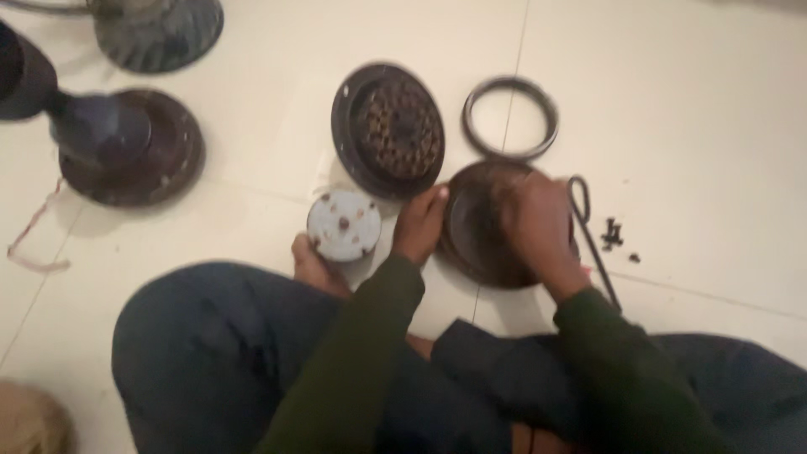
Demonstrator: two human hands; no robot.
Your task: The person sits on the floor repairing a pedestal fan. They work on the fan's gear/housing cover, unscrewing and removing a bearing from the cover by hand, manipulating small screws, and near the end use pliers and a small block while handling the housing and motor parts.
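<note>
On the pale tiled floor (689,126), just ahead of the person's crossed legs, both hands work at a dark round bowl-shaped cover (479,231). The left hand (420,223) rests curled against the cover's left rim, fingertips touching it. The right hand (538,227) is blurred over the cover's right half, fingers bent down onto it; whether it pinches anything cannot be told. Both arms wear dark green sleeves.

Just left of the left hand, a small pale round metal part (343,224) stands on the floor beside a bare foot (315,265). Beyond the hands lies a dark round disc with a brownish coiled centre (388,130), and to its right a thin dark ring (510,118). Right of the cover a slim dark tool with a looped end (588,227) lies slanted, with a few small dark screws (614,235) just past it. Toward the floor's far left corner sit a dark domed housing (126,147) and a ribbed round part (155,32). A pinkish cord (34,240) trails near the left edge.
</note>
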